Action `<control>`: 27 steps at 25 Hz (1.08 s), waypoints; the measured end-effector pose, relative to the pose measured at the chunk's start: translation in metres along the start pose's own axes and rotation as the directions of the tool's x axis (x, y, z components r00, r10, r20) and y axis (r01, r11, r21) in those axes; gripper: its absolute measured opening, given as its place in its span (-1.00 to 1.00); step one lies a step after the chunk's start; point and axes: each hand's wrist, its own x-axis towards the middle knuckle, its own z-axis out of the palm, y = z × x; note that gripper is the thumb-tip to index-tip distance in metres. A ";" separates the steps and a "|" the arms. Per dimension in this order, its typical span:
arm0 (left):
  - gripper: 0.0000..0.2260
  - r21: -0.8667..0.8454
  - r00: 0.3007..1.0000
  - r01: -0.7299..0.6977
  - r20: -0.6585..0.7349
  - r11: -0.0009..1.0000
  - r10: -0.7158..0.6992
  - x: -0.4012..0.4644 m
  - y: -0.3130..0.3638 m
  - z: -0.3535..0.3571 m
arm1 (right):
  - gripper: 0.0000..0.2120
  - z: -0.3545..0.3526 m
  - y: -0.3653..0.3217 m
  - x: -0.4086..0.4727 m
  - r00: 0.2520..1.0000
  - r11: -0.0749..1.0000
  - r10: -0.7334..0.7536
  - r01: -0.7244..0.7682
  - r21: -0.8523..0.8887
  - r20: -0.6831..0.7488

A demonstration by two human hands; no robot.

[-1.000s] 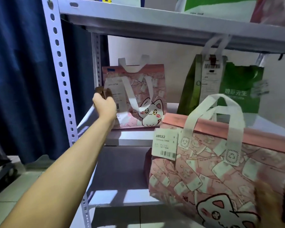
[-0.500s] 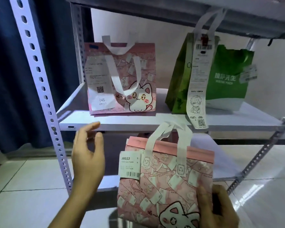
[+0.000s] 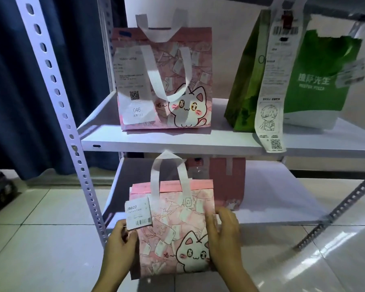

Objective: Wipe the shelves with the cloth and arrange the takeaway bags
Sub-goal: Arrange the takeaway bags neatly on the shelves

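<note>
bag [image 3: 173, 226] lower centre | left hand [image 3: 118, 244], right hand [image 3: 224, 234] clasp its sides | likely light, soft; hold sides or handles [image 3: 169, 173]

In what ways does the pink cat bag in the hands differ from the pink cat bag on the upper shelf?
The held pink bag is gripped at its sides by the left hand and right hand; the shelf pink bag stands free on the upper shelf. The held bag's label is small, reading J8022; the shelf bag's receipt is long, reading 046. Both share the cat print and white handles.
</note>
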 end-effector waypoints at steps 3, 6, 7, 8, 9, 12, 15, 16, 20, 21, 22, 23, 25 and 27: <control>-0.73 0.062 0.993 -0.022 -0.111 0.998 0.029 0.017 -0.005 -0.003 | -0.83 0.023 -0.003 0.022 0.998 0.992 0.002 0.006 -0.126 0.058; -0.82 0.087 0.972 -0.040 -0.228 0.995 0.059 0.034 -0.006 -0.008 | -0.80 0.041 -0.005 0.039 0.988 0.991 0.044 -0.025 -0.132 0.149; -0.82 0.101 0.963 -0.053 -0.258 0.993 0.077 0.040 -0.007 -0.009 | -0.79 0.046 -0.005 0.044 0.986 0.990 0.039 -0.015 -0.141 0.164; -0.81 0.112 0.956 -0.066 -0.277 0.992 0.095 0.045 -0.006 -0.011 | -0.80 0.050 -0.005 0.049 0.984 0.991 0.043 -0.020 -0.134 0.172; -0.81 0.116 0.951 -0.076 -0.289 0.990 0.107 0.050 -0.006 -0.012 | -0.81 0.054 -0.004 0.053 0.982 0.993 0.060 -0.040 -0.110 0.180; -0.78 0.114 0.954 -0.081 -0.278 0.990 0.110 0.061 -0.008 -0.011 | -0.79 0.070 -0.004 0.058 0.957 0.988 0.146 -0.153 0.009 0.249; -0.70 0.097 0.964 -0.041 -0.259 0.994 0.065 0.067 -0.019 -0.010 | -0.71 0.087 0.003 0.054 0.923 0.969 0.182 -0.227 0.096 0.340; -0.67 0.094 0.965 -0.031 -0.257 0.995 0.054 0.068 -0.025 -0.010 | -0.69 0.091 0.005 0.052 0.913 0.964 0.188 -0.243 0.112 0.362; -0.58 0.044 0.981 -0.064 -0.181 0.997 0.071 0.069 -0.031 -0.003 | -0.52 0.097 0.013 0.054 0.870 0.950 0.189 -0.280 0.141 0.456; -0.55 0.028 0.986 -0.073 -0.150 0.997 0.077 0.070 -0.029 0.001 | -0.49 0.097 0.015 0.057 0.858 0.948 0.200 -0.292 0.129 0.473; -0.51 0.020 0.989 -0.081 -0.119 0.997 0.082 0.071 -0.026 0.006 | -0.46 0.097 0.018 0.060 0.848 0.948 0.209 -0.298 0.113 0.486; -0.47 0.018 0.992 -0.086 -0.094 0.996 0.087 0.073 -0.024 0.008 | -0.42 0.097 0.021 0.063 0.841 0.949 0.217 -0.301 0.096 0.496; -0.42 0.034 0.994 -0.089 -0.065 0.995 0.091 0.077 -0.023 0.010 | -0.38 0.095 0.027 0.068 0.827 0.944 0.235 -0.320 0.082 0.511; -0.44 0.069 0.993 -0.091 -0.063 0.993 0.096 0.079 -0.023 0.009 | -0.39 0.092 0.030 0.069 0.833 0.940 0.240 -0.328 0.097 0.498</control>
